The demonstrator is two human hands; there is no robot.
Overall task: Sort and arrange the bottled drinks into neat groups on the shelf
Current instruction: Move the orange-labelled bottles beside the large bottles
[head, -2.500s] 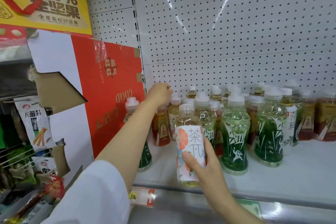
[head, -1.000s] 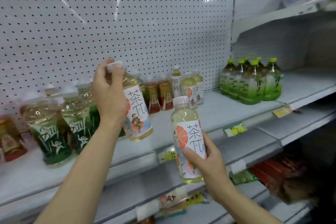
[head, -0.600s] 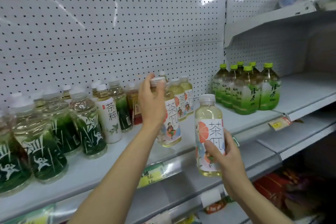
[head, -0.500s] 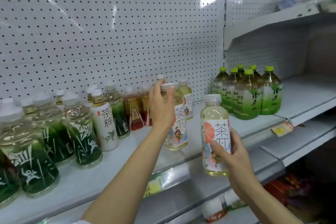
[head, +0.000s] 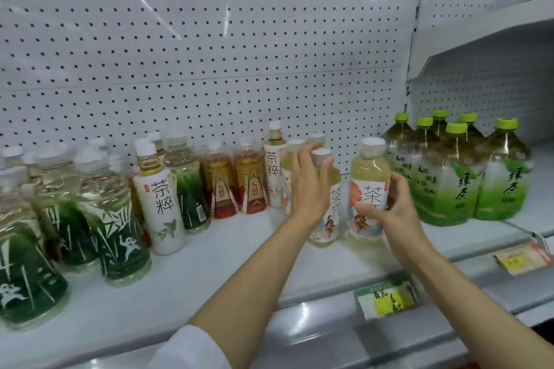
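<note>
head view, white shelf (head: pixel 209 272) with perforated back panel (head: pixel 209 39). the left hand (head: pixel 310 183) is wrapped around the neck and shoulder of a pale tea bottle (head: pixel 328 216), fingers closed on it just below its white cap; the bottle stands upright with its base on the shelf. the right hand (head: pixel 386 204) clasps the label of a second pale tea bottle (head: pixel 367 189), thumb across the front and fingers behind; this one also stands upright on the shelf, just beside the first and to its right. half a second earlier the right-hand bottle was held in the air in front of the shelf edge, clear of the surface, and the left-hand bottle stood alone; both now sit side by side, directly in front of two more bottles of the same kind (head: pixel 292 159) at the back. to the right, near but apart, is a cluster of green-capped green tea bottles (head: pixel 455 177). to the left, in order: a tall white-labelled bottle (head: pixel 274 165), two red-labelled bottles (head: pixel 236 186), another white-labelled bottle (head: pixel 159 198) further forward, and a group of dark green bamboo-print bottles (head: pixel 90 213) reaching the left edge. a yellow-green price tag (head: pixel 386 302) hangs on the shelf lip below the hands.
</note>
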